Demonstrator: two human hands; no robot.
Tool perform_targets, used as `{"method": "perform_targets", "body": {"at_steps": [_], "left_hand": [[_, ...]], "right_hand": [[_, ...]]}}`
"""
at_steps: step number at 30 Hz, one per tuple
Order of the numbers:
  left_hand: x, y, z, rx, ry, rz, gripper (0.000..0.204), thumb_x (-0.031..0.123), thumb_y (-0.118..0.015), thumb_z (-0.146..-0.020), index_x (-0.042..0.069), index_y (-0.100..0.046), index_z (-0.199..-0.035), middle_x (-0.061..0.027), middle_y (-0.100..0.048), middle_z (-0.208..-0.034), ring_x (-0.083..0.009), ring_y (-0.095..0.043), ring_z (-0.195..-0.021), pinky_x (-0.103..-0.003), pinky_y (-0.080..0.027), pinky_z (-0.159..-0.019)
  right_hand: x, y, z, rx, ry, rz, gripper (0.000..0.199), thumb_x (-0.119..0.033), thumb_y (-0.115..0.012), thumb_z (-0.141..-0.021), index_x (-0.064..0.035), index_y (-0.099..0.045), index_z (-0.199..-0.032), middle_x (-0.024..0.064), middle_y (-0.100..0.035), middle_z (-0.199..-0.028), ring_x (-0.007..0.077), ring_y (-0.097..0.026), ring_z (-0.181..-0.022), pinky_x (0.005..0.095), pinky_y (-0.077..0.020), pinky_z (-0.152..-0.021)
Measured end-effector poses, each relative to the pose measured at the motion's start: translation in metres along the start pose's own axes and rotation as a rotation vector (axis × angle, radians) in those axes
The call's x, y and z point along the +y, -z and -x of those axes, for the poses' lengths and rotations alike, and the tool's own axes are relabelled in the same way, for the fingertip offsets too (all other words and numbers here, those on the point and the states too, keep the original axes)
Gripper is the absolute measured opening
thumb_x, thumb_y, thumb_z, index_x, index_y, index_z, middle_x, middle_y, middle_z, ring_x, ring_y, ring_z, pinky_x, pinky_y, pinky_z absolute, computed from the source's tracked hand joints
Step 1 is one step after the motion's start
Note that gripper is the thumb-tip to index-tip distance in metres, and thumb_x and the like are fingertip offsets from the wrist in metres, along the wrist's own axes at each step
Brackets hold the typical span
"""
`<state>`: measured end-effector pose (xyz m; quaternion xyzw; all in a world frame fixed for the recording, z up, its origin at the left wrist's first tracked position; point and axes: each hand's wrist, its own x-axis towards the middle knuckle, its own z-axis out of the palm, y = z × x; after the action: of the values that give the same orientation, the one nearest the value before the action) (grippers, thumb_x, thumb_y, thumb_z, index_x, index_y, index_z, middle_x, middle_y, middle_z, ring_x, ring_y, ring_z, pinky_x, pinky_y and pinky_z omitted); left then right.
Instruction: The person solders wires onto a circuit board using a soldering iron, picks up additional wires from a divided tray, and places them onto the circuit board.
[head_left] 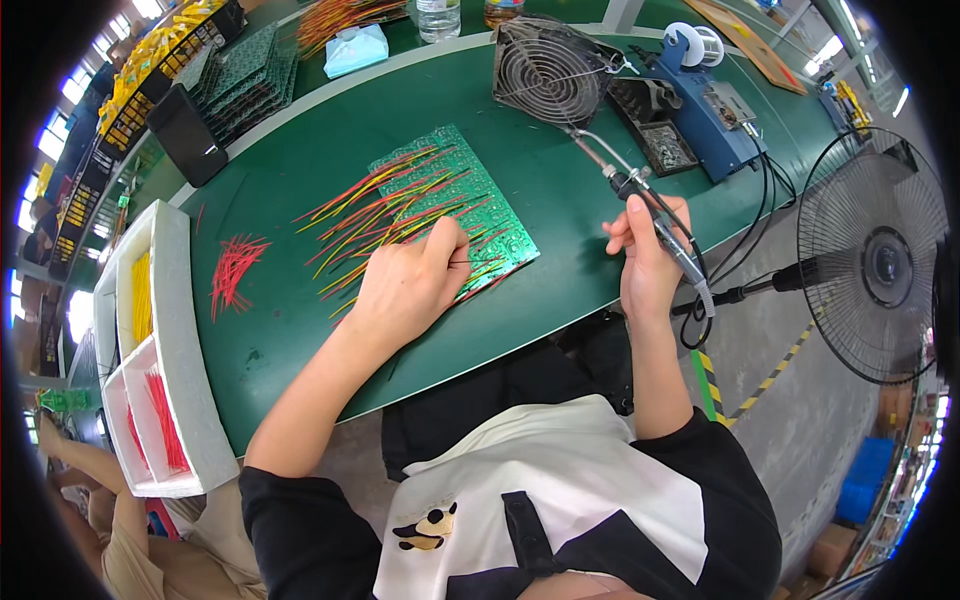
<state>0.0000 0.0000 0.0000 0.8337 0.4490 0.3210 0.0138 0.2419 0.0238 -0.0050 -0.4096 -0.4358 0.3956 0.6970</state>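
A green circuit board panel [500,215] lies on the bench, with rows of red, yellow and black wires [370,205] sticking out to its left. Over the board's near part, my left hand [412,275] is closed in a pinch on a thin dark wire [391,368]. One end of that wire shows at the fingertips, the other below the wrist. Right of the board, my right hand [650,255] is wrapped round a soldering iron [655,215] with a solder feed tube. The iron points up and left, its tip apart from the board, near the fume fan.
Loose red wires [236,272] lie left of the board. A white foam box [200,400] holds yellow and red wires. A square fume fan [548,72], a blue solder feeder [715,125] and a phone [187,135] stand farther back. A large floor fan [885,262] is at right.
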Motion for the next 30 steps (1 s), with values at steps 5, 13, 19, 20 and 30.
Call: {"method": "perform_targets", "body": {"at_steps": [5,13,19,20,30], "left_hand": [[0.002,-0.002,0.001,-0.037,0.018,0.017,0.017,0.001,-0.062,-0.075,0.005,-0.048,-0.083,-0.0077,-0.055,-0.058,-0.026,-0.055,-0.048,-0.036,-0.041,-0.043],[0.004,0.002,-0.002,-0.068,0.037,0.031,0.015,0.002,-0.06,-0.077,0.005,-0.048,-0.083,-0.0095,-0.055,-0.058,-0.0283,-0.055,-0.049,-0.038,-0.042,-0.045],[0.002,0.003,-0.002,-0.081,0.027,0.037,0.015,0.006,-0.058,-0.079,0.004,-0.044,-0.083,-0.0122,-0.055,-0.058,-0.0311,-0.055,-0.049,-0.04,-0.042,-0.044],[0.002,0.004,-0.002,-0.084,0.028,0.034,0.015,0.006,-0.058,-0.08,0.003,-0.044,-0.084,-0.0124,-0.055,-0.058,-0.0312,-0.055,-0.049,-0.04,-0.043,-0.045],[0.004,0.003,-0.003,-0.101,0.031,0.005,0.015,0.008,-0.058,-0.08,0.003,-0.044,-0.083,-0.0124,-0.056,-0.058,-0.0305,-0.056,-0.049,-0.039,-0.043,-0.045]], "right_hand": [[-0.009,0.007,0.017,-0.094,-0.108,0.031,0.018,-0.006,-0.062,-0.086,-0.0006,-0.046,-0.091,0.0093,-0.058,-0.064,0.0128,-0.054,-0.049,0.028,-0.051,-0.06],[-0.016,0.012,0.028,-0.218,-0.162,0.047,0.018,-0.007,-0.063,-0.085,-0.002,-0.046,-0.088,0.0071,-0.057,-0.061,0.0094,-0.052,-0.046,0.0272,-0.0522,-0.057],[-0.017,0.013,0.03,-0.279,-0.182,0.094,0.019,-0.009,-0.065,-0.083,-0.003,-0.046,-0.082,0.0065,-0.058,-0.06,0.0079,-0.052,-0.044,0.024,-0.0512,-0.052],[-0.017,0.013,0.03,-0.283,-0.189,0.104,0.02,-0.01,-0.065,-0.083,-0.0033,-0.046,-0.081,0.0065,-0.058,-0.06,0.0077,-0.052,-0.045,0.0234,-0.0508,-0.051],[-0.014,0.017,0.031,-0.315,-0.135,0.101,0.023,-0.013,-0.067,-0.082,-0.0041,-0.045,-0.08,0.0034,-0.055,-0.058,0.0039,-0.048,-0.044,0.0218,-0.0498,-0.05]]}}
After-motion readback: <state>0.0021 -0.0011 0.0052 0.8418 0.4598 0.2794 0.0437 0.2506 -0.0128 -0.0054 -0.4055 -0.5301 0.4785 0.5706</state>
